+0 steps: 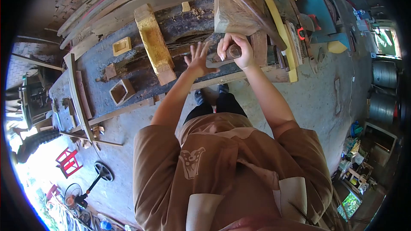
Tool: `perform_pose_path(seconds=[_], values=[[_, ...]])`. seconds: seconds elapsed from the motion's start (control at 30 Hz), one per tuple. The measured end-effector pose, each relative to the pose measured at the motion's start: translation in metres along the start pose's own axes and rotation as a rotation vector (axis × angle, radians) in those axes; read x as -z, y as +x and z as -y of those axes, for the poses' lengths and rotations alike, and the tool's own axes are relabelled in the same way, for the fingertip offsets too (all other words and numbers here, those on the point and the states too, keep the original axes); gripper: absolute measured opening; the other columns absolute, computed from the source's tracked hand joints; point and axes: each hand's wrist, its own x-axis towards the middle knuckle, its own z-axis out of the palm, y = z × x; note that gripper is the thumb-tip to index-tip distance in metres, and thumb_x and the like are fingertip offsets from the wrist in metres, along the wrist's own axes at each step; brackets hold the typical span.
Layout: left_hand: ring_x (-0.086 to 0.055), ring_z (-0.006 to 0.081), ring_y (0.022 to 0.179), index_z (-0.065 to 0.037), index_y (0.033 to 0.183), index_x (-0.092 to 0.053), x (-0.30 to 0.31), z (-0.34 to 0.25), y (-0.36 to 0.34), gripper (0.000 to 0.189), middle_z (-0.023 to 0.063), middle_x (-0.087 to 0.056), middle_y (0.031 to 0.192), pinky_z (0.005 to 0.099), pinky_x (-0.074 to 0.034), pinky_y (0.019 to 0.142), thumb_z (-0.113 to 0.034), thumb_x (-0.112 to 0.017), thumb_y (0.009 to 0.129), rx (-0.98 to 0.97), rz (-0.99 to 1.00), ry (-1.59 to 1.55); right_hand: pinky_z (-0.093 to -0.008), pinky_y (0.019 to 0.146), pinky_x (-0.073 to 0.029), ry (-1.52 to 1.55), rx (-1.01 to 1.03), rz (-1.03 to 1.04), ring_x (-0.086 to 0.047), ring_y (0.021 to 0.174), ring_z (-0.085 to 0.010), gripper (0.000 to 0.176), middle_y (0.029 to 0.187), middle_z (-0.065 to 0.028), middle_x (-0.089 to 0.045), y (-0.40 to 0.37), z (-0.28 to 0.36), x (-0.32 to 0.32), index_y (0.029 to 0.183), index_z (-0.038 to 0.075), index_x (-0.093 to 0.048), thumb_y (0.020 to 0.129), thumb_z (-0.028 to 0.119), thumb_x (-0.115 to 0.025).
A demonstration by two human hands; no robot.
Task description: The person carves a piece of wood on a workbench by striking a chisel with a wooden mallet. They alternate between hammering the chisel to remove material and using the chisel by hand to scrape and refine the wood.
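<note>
My right hand [236,49] is closed around a dark round wooden tool handle [233,52] at the near edge of the workbench [98,55]. Its tip lies against a dark carved wooden piece [214,60] on the bench. My left hand [198,58] rests flat beside it, fingers spread, pressing on that piece. A big dark wooden block [235,8] stands just behind my right hand.
A pale yellow timber block [154,42] lies left of my hands. Small square wooden frames [122,46] [122,92] sit on the bench. A yellow level [280,30] lies at right. Planks are stacked behind. A fan [102,172] and red stool [67,161] stand on the floor.
</note>
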Motion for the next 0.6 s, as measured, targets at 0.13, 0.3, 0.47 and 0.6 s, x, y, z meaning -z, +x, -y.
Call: perform_pose_path(seconds=[0.13, 0.3, 0.47, 0.6], values=[[-0.032, 0.0341, 0.123, -0.009, 0.129, -0.034, 0.025, -0.010, -0.019, 0.089, 0.0185, -0.036, 0.130, 0.0412, -0.029, 0.099, -0.038, -0.077, 0.057, -0.553, -0.244, -0.383, -0.0306, 0.058, -0.040, -0.011, 0.003, -0.022, -0.049, 0.056, -0.0228, 0.035, 0.058, -0.0168, -0.050, 0.002, 0.002, 0.002, 0.066, -0.001, -0.046, 0.083, 0.028, -0.034], [-0.053, 0.0139, 0.091, 0.002, 0.107, -0.052, 0.059, -0.038, -0.048, 0.052, 0.0075, -0.059, 0.097, 0.0284, -0.041, 0.083, -0.015, -0.075, 0.064, -0.679, -0.080, -0.730, -0.0328, 0.075, -0.040, -0.757, 0.194, -0.020, -0.052, 0.078, -0.0245, 0.027, 0.082, -0.0161, -0.054, 0.005, 0.018, -0.007, 0.072, -0.002, -0.049, 0.084, 0.019, -0.037], [-0.055, 0.0115, 0.071, 0.002, 0.087, -0.057, 0.039, -0.044, -0.035, 0.033, 0.0080, -0.061, 0.079, 0.0271, -0.046, 0.066, -0.015, -0.073, 0.063, -0.749, -0.269, -1.039, -0.0358, 0.088, -0.037, -1.264, 0.319, -0.144, -0.048, 0.103, -0.0285, 0.018, 0.108, -0.0145, -0.050, 0.005, 0.034, -0.015, 0.091, 0.002, -0.054, 0.086, 0.016, -0.044], [-0.049, 0.0081, 0.064, -0.001, 0.078, -0.054, 0.045, -0.048, -0.042, 0.019, 0.0021, -0.055, 0.069, 0.0234, -0.042, 0.059, -0.007, -0.067, 0.066, -0.679, -0.297, -0.957, -0.0372, 0.093, -0.035, -1.330, 0.290, -0.287, -0.046, 0.108, -0.0301, 0.029, 0.112, -0.0157, -0.050, 0.009, 0.050, 0.008, 0.102, 0.002, -0.052, 0.086, 0.026, -0.048]])
